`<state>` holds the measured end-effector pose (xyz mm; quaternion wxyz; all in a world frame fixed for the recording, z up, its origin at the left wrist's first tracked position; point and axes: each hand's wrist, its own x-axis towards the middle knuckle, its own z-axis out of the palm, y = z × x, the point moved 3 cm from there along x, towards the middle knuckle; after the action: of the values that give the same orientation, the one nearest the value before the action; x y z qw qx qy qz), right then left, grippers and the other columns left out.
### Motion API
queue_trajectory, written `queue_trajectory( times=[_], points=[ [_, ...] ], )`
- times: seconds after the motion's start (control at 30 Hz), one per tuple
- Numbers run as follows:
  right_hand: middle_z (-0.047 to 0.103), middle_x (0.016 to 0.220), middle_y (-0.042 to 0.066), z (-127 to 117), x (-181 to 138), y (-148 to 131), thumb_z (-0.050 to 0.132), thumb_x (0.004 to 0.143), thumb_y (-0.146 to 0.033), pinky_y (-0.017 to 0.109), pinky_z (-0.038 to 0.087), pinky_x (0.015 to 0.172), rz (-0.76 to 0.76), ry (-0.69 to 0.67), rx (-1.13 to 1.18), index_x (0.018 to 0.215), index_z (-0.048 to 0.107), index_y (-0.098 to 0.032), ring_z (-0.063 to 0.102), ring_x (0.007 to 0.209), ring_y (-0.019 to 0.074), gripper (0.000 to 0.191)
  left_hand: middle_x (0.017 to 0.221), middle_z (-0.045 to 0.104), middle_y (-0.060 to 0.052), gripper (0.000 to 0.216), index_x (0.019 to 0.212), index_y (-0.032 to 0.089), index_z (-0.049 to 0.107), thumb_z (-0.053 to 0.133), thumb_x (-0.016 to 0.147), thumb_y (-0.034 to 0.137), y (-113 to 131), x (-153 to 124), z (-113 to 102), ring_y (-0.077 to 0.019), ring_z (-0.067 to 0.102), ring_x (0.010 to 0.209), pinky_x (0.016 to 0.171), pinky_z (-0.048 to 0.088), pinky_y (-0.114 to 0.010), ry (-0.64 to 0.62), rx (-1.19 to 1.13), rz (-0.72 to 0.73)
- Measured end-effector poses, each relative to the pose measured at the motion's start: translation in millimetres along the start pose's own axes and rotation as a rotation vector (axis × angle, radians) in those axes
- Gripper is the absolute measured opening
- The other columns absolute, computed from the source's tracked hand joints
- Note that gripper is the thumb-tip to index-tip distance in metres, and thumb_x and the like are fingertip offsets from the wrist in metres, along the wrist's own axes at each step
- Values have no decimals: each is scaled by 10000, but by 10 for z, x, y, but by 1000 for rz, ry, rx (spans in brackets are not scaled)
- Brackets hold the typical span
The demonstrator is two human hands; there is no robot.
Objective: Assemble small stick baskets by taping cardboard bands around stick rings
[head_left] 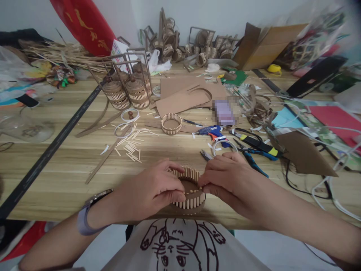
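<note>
A small round basket (189, 204) of short wooden sticks set around a brown cardboard base sits near the table's front edge. My left hand (163, 184) grips its left side, thumb against the near wall and fingers over the far rim. At the right rim, my right hand (222, 175) is closed in a pinch on the basket's wall; its fingertips hide exactly what lies between them. Farther back stands a similar stick ring (172, 124). Loose short sticks (132, 145) are scattered to the left.
A blue glue gun (213, 131), blue-handled pliers (255, 163) and a yellow-and-black tool (256, 145) lie to the right. Brown cardboard sheets (183, 99) are behind. Finished lidded stick baskets (137, 94) stand back left. White cables (318, 184) trail at the right edge.
</note>
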<state>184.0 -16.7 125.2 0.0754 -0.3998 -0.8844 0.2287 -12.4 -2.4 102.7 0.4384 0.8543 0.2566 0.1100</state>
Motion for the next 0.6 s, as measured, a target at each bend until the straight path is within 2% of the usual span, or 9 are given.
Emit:
queue_trajectory(
  times=[0.17, 0.33, 0.47, 0.6],
  points=[
    [634, 803, 40, 13, -1, -37, 445, 924, -106, 360, 290, 770, -35, 18, -31, 822, 665, -204, 539, 775, 182, 261, 918, 688, -27, 278, 808, 204, 657, 469, 989, 298, -21, 29, -25, -232, 431, 1286, 1006, 395, -344, -9, 47, -3],
    [639, 794, 57, 60, 55, -91, 465, 895, -117, 367, 292, 758, -28, 4, -85, 797, 672, -189, 535, 748, 187, 239, 1087, 685, -46, 230, 1055, 213, 677, 517, 967, 352, 17, 114, 20, -240, 498, 1211, 1001, 387, -378, -29, 67, -4],
    [645, 766, 55, 85, 92, -98, 495, 896, -127, 358, 322, 741, -8, 11, -92, 761, 671, -189, 554, 733, 191, 231, 975, 707, -40, 292, 878, 184, 694, 474, 989, 341, 57, 207, 84, -197, 598, 1019, 934, 413, -336, 35, 85, 17],
    [684, 850, 36, 48, 48, -60, 585, 869, -149, 329, 388, 744, 100, 40, 40, 913, 648, -199, 614, 809, 202, 92, 995, 704, -40, 272, 846, 185, 696, 484, 984, 285, 48, 215, 74, -198, 591, 1028, 923, 418, -329, 84, 115, -18]
  ],
)
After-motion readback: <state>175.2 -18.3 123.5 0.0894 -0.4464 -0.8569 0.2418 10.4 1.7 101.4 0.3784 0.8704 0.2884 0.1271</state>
